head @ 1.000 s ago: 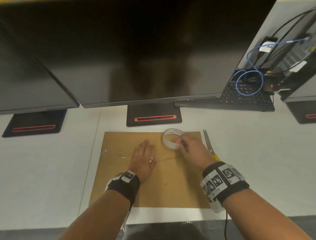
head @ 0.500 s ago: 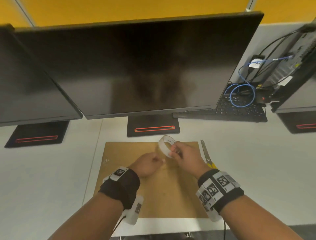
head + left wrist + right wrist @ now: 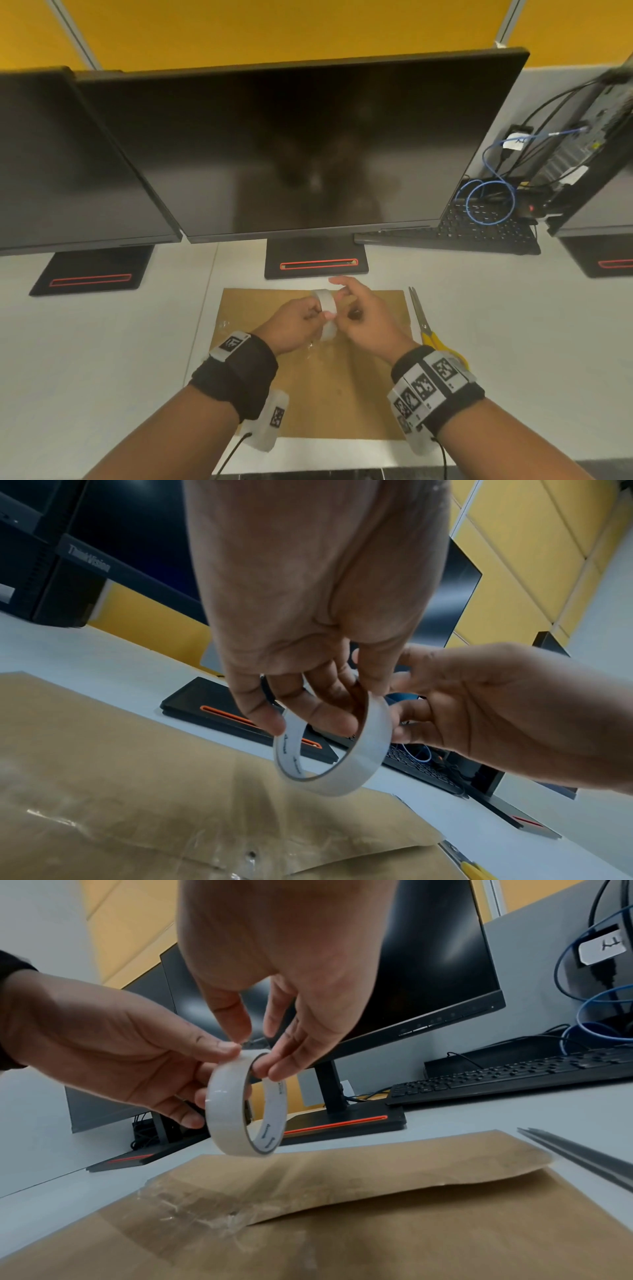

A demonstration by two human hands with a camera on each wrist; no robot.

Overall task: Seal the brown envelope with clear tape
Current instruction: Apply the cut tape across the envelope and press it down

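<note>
The brown envelope (image 3: 325, 387) lies flat on the white desk, its flap (image 3: 394, 1161) at the far edge. Crinkled clear tape (image 3: 205, 1213) covers the flap's left part. Both hands hold a roll of clear tape (image 3: 327, 308) upright in the air above the envelope's far half. My left hand (image 3: 315, 718) grips the roll (image 3: 342, 750) with fingers curled through its hole and the thumb on the outside. My right hand (image 3: 257, 1056) pinches the top of the roll (image 3: 222, 1104) between thumb and fingertips. I see no free tape end.
Yellow-handled scissors (image 3: 423, 325) lie just right of the envelope, blades pointing away. A large monitor stand (image 3: 315, 260) sits close behind the envelope. A black keyboard (image 3: 479, 233) and blue cables (image 3: 489, 202) are at the back right.
My left hand left the envelope, curled and took hold of the roll. The right hand lifted the roll off the envelope. The head view tilted up.
</note>
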